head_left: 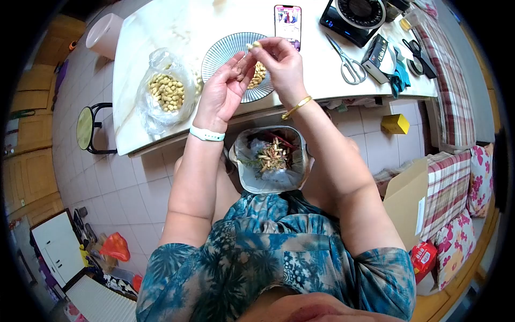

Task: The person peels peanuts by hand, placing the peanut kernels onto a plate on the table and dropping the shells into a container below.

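A pale unshelled peanut (254, 46) is pinched between the thumb and fingertips of my right hand (280, 60), above a striped plate (216, 48). My left hand (228, 86) is just beside it, palm turned up, its fingers curled loosely inward. Whatever lies in those curled fingers is too small to make out. Shelled peanut kernels (258, 77) rest on the plate, partly hidden behind my hands. Left of the plate, a clear plastic bag (153, 121) stands open with many unshelled peanuts (167, 92) inside.
A lined bin (268, 184) with shells and scraps sits between my knees, below the table edge. On the white table (177, 27) are a phone (288, 24), scissors (347, 61), a black fan (360, 13) and a box (377, 58). A stool (86, 123) stands left.
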`<state>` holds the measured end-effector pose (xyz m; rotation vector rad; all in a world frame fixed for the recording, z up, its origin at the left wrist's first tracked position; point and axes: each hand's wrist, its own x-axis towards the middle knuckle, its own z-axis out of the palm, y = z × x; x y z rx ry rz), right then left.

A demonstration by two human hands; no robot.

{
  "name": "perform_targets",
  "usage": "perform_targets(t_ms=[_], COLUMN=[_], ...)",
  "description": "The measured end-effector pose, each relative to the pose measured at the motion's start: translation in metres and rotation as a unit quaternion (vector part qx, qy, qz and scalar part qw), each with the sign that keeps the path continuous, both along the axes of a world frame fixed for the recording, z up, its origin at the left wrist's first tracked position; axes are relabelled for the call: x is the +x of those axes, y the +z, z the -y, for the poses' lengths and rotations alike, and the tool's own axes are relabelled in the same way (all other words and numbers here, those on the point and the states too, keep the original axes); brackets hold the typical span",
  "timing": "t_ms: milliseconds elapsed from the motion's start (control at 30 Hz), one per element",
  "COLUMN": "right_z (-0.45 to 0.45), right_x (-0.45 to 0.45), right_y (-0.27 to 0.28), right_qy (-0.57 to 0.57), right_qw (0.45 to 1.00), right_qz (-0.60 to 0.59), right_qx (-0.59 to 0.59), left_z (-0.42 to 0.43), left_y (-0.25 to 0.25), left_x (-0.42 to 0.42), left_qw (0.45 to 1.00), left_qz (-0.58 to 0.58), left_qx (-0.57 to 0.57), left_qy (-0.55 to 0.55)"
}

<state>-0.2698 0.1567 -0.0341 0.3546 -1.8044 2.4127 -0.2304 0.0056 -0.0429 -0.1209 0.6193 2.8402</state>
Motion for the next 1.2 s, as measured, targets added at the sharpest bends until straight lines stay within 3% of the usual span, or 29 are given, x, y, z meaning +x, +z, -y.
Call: perform_targets(t_ms=[33, 133, 300, 367, 400, 467, 567, 600, 733, 833, 1000, 1067, 1100, 1200], right_z=[-0.003, -0.015, -0.035, -0.038, -0.035, -0.026, -0.017, -0.014, -0.004, 0.001, 0.0, -0.004, -0.004, -0.007], right_x=[0.002, 0.0, 0.004, 0.014, 0.018, 0.034, 0.048, 0.054, 0.071, 0.077, 0.074, 0.067, 0.063, 0.054], right_y=[0.009, 0.015, 0.025, 0.035, 0.034, 0.027, 0.006, 0.004, -0.014, -0.017, -0.013, -0.012, -0.008, 0.004], right_qy=[0.019, 0.082, 0.248, 0.404, 0.483, 0.522, 0.551, 0.57, 0.57, 0.558, 0.529, 0.498, 0.498, 0.455], right_qw=[0.997, 0.976, 0.952, 0.9, 0.863, 0.825, 0.754, 0.712, 0.598, 0.577, 0.585, 0.657, 0.657, 0.796], right_qz=[0.037, 0.117, 0.15, 0.133, 0.118, 0.118, -0.004, 0.04, -0.058, -0.094, -0.112, -0.137, -0.137, -0.089], right_qx=[-0.062, -0.166, -0.099, 0.091, 0.09, 0.181, 0.356, 0.408, 0.561, 0.588, 0.604, 0.549, 0.549, 0.389], left_z=[-0.002, 0.005, 0.01, 0.016, 0.008, 0.015, 0.01, 0.009, 0.003, 0.004, 0.006, 0.01, 0.011, 0.013], left_y=[0.005, -0.003, -0.003, -0.006, 0.011, 0.001, 0.008, 0.009, 0.012, 0.009, 0.002, -0.004, -0.005, -0.004], left_x=[0.002, -0.004, -0.006, -0.006, -0.005, -0.008, -0.007, -0.007, -0.004, -0.004, -0.004, -0.005, -0.006, -0.007], left_qw=[0.996, 0.996, 0.99, 0.996, 0.989, 0.994, 0.995, 0.995, 0.996, 0.997, 0.999, 0.999, 0.999, 0.995], left_qz=[0.031, 0.027, 0.019, 0.006, 0.078, 0.057, 0.057, 0.057, 0.055, 0.047, 0.029, 0.021, 0.017, 0.051], left_qx=[-0.066, -0.071, -0.108, -0.049, -0.074, -0.045, -0.035, -0.038, -0.045, -0.035, -0.009, 0.003, 0.028, 0.072], left_qy=[0.042, 0.054, 0.084, 0.07, 0.106, 0.086, 0.078, 0.074, 0.06, 0.046, 0.034, 0.028, 0.023, 0.038])
